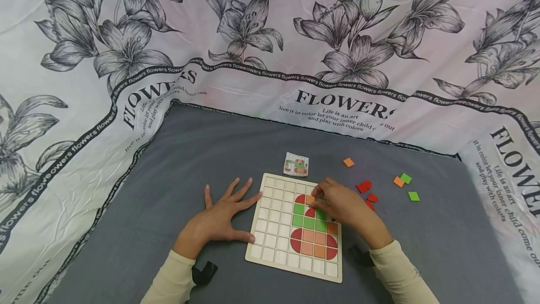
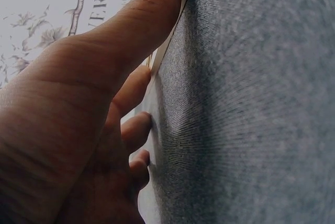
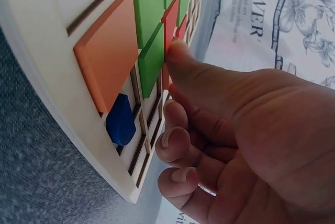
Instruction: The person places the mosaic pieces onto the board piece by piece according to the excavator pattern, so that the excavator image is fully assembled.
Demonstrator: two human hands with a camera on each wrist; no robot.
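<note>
A pale wooden grid board (image 1: 272,229) lies on the grey cloth, partly filled with green, orange and red tiles. My left hand (image 1: 221,217) spreads its fingers beside it, thumb and forefinger touching the board's left edge. Over the upper right of the grid, my right hand (image 1: 343,203) pinches an orange tile (image 1: 310,199) between thumb and fingers, beside a red rounded tile (image 1: 300,199). In the right wrist view the thumb is right by the red tile (image 3: 170,19) and a green tile (image 3: 152,62). A small blue piece (image 3: 120,122) sits in a cell near the edge.
A small pattern card (image 1: 296,164) lies behind the board. To the right are several loose red tiles (image 1: 364,186), a lone orange tile (image 1: 348,162), another orange tile (image 1: 398,182) against a green one, and a separate green tile (image 1: 414,196). Flower-printed fabric (image 1: 261,83) borders the surface.
</note>
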